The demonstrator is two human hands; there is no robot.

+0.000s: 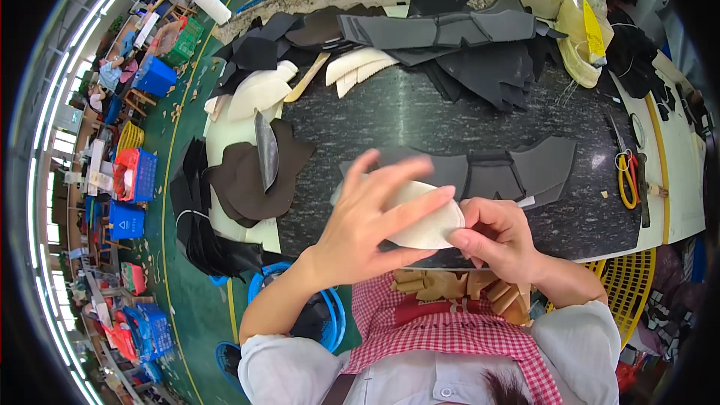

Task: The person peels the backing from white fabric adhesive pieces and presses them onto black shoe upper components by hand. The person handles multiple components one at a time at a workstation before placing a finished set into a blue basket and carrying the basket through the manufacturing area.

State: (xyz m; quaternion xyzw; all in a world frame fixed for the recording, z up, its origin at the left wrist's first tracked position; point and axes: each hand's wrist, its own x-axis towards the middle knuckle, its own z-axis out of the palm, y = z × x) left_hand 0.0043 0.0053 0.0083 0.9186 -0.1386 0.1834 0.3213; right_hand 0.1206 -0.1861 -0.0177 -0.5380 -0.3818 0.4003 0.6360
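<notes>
Above the near part of the dark worktop (360,116), a cream, curved, stiff-looking piece (430,229) is held up in front of me. My right hand (496,234) pinches its right end between thumb and fingers. Spread wide, the fingers of my left hand (367,217) lie over and around the piece's left part, hiding some of it; the raised fingers are a little blurred. Just beyond both hands lies a dark grey cut panel (525,171) with folded or seamed sections, partly covered by my left hand.
Stacked dark grey panels (442,30) and cream pieces (360,67) lie along the far side. A curved metal blade (266,151) rests on brown pieces (244,184) at left. Orange-handled scissors (625,180) lie right. Yellow baskets (628,296) stand below the right edge.
</notes>
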